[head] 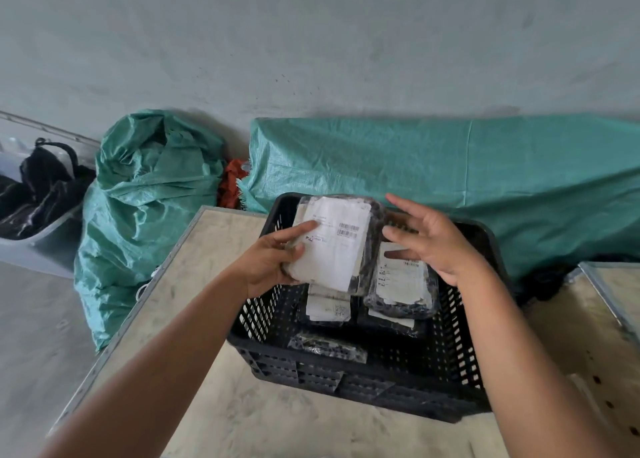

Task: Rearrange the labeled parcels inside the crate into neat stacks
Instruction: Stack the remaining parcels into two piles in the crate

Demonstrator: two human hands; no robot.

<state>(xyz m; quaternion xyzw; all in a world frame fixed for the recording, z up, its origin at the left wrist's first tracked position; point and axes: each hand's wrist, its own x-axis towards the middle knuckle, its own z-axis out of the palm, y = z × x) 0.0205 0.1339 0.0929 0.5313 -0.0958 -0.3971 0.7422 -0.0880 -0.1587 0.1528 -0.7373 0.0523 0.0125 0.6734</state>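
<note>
A black slatted crate (360, 385) stands on a pale wooden table (214, 246). My left hand (273, 260) grips a dark plastic parcel with a large white label (334, 242), held above the crate's far left side. My right hand (429, 239) hovers open to the parcel's right, fingers spread, touching nothing that I can tell. Below it a second labeled parcel (401, 284) lies on top of a stack at the right. Another labeled parcel (329, 307) lies lower at the left, and a dark parcel (327, 346) leans at the crate's near wall.
Green woven sacks sit behind the table: a bulging sack (145, 208) at the left and a long sack (450, 177) along the wall. A grey bin with black items (34, 194) is at far left. A second wooden surface (613, 291) borders the right.
</note>
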